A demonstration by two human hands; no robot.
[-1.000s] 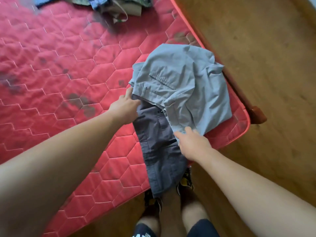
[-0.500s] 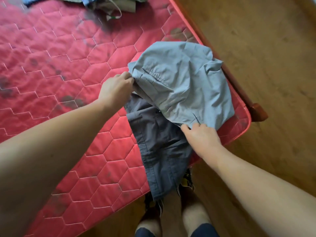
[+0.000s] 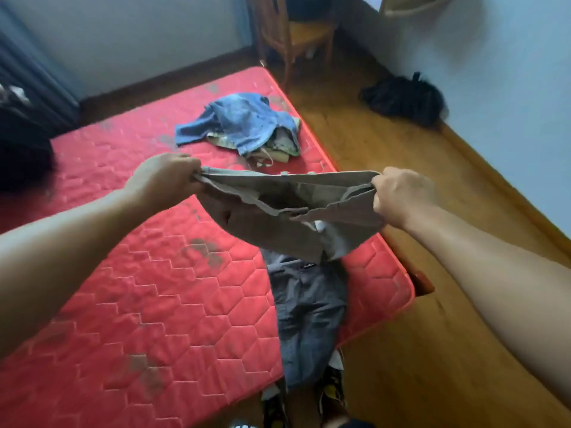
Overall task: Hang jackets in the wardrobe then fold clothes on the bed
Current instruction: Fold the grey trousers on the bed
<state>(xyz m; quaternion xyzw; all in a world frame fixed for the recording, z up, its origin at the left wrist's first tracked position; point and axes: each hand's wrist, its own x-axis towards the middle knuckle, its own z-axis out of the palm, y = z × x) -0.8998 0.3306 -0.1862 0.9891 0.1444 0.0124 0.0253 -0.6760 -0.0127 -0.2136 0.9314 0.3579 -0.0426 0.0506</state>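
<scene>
1. The shoes [image 3: 333,390] are at the foot of the bed; the person stands at its near corner.
2. A dark grey garment [image 3: 309,310] lies flat on the red mattress [image 3: 154,304] with its near end over the edge. It looks parked as the base of the folded stack.
3. A light grey garment [image 3: 335,242] sits on it, mostly hidden behind the held piece.
4. The task item now is the khaki shorts [image 3: 278,217], held in the air above that stack and not touching the bed.
5. The left hand [image 3: 167,176] and right hand [image 3: 401,196] are each fisted round one end of the waistband [image 3: 284,173]. They are pulled apart so the band runs taut and level and the belt loops show. My read is that this squares the shorts up before they are laid down for folding.
6. A denim pile [image 3: 241,122] sits mid-mattress towards the far edge, crumpled over other pieces. It looks like the unfolded backlog.
7. On the floor beyond are a wooden chair [image 3: 296,32] and, by the wall, a black bag [image 3: 404,100].
8. No brand, label or text is readable anywhere; the frame is too blurred.
</scene>
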